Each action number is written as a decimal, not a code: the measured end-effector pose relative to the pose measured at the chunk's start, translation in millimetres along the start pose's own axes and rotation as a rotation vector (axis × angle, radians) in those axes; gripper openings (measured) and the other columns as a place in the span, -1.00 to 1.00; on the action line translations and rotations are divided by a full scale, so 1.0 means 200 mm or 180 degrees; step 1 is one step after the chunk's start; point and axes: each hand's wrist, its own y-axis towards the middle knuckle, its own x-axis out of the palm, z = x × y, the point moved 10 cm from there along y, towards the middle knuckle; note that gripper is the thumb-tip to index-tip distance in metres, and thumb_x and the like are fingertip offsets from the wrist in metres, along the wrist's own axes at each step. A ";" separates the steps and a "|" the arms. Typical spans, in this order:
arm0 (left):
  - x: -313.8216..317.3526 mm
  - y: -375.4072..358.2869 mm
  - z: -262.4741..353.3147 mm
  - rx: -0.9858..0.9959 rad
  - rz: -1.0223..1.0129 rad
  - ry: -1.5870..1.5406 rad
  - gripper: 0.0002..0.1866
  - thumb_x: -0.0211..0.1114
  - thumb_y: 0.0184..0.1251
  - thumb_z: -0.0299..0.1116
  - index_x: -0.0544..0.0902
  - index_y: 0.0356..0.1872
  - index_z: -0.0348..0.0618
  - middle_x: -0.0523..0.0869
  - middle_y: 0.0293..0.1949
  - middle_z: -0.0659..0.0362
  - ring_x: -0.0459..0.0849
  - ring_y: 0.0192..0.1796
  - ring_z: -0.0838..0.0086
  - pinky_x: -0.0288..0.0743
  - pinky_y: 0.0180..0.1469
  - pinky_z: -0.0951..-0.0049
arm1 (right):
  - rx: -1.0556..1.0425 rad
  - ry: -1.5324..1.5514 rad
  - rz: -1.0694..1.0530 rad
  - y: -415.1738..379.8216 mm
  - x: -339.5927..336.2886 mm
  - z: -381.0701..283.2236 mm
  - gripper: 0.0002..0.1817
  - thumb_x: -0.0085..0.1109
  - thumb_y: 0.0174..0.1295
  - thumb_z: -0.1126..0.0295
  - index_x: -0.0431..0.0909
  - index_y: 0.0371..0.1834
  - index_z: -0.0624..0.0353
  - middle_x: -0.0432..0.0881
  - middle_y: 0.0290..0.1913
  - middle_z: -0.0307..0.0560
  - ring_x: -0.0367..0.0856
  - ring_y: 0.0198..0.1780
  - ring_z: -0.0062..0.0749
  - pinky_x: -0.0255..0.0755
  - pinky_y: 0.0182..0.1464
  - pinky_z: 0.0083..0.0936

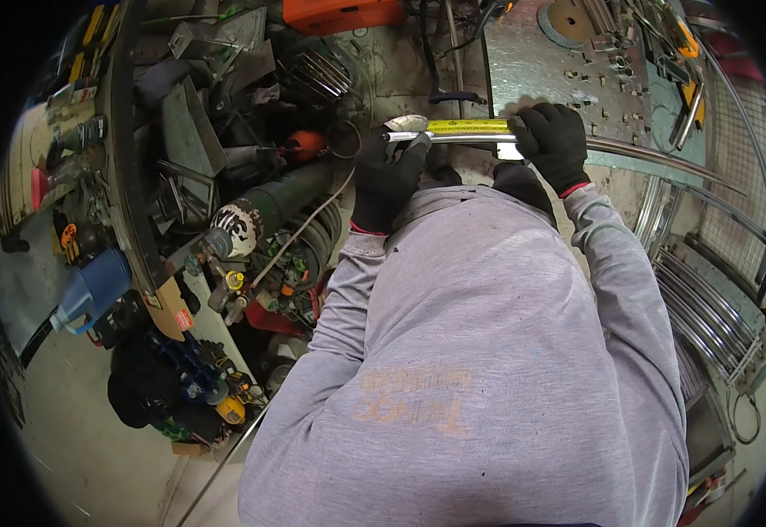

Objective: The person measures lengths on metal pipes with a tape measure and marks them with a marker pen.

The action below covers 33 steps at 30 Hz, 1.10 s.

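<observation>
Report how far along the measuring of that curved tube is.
Done: the yellow tape measure is already pulled out along the curved metal tube. In hand: the left hand holds the tube's end with the tape, the right hand pins both further along. Left: no mark shows on the tube; more curved tubes lie stacked alongside.

The right hand (554, 140) covers the metal tube (462, 137) and yellow tape measure (466, 126) at its grip; tape markings are unreadably small.
</observation>
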 end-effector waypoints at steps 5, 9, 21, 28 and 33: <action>0.00 0.00 0.01 -0.0064 -0.0018 0.0044 -0.72 0.52 0.42 -0.51 0.80 0.11 -0.30 0.91 -0.04 0.04 0.88 -0.01 0.43 0.76 0.07 0.40 | -0.0010 -0.0010 0.0033 0.00 0.00 0.00 -0.79 0.39 0.43 0.14 0.73 -0.25 0.00 0.66 -0.35 -0.13 0.66 -0.34 -0.07 0.49 -0.25 -0.08; 0.00 -0.01 -0.04 -0.0259 0.0003 -0.0019 -0.74 0.52 0.43 -0.51 0.81 0.09 -0.29 0.91 -0.05 0.04 0.88 -0.02 0.43 0.76 0.07 0.39 | 0.0011 -0.0008 0.0019 0.00 0.00 0.01 -0.79 0.39 0.43 0.14 0.74 -0.24 0.00 0.66 -0.34 -0.13 0.66 -0.33 -0.07 0.50 -0.23 -0.08; -0.02 0.01 0.01 -0.0006 0.0140 -0.0476 -0.73 0.48 0.47 -0.55 0.79 0.13 -0.33 0.90 0.04 0.04 0.86 0.09 0.43 0.72 0.18 0.40 | -0.0031 0.0033 0.0073 -0.02 0.01 0.01 -0.81 0.41 0.41 0.16 0.74 -0.24 0.00 0.66 -0.34 -0.12 0.67 -0.33 -0.08 0.50 -0.24 -0.07; 0.06 0.00 0.06 -0.0316 -0.0099 -0.0287 -0.75 0.48 0.49 -0.52 0.80 0.11 -0.34 0.91 -0.06 0.10 0.86 -0.02 0.48 0.73 0.07 0.43 | -0.0039 -0.0039 0.0039 -0.01 0.02 0.01 -0.81 0.40 0.41 0.15 0.74 -0.24 -0.01 0.67 -0.35 -0.13 0.67 -0.34 -0.08 0.50 -0.24 -0.08; 0.08 -0.01 0.00 -0.0287 -0.0174 -0.0248 -0.75 0.49 0.48 -0.50 0.79 0.11 -0.32 0.91 -0.09 0.10 0.86 -0.07 0.49 0.73 0.02 0.44 | -0.0054 -0.0028 0.0091 -0.01 0.00 0.00 -0.85 0.38 0.37 0.23 0.74 -0.23 0.05 0.68 -0.33 -0.11 0.67 -0.32 -0.08 0.51 -0.22 -0.10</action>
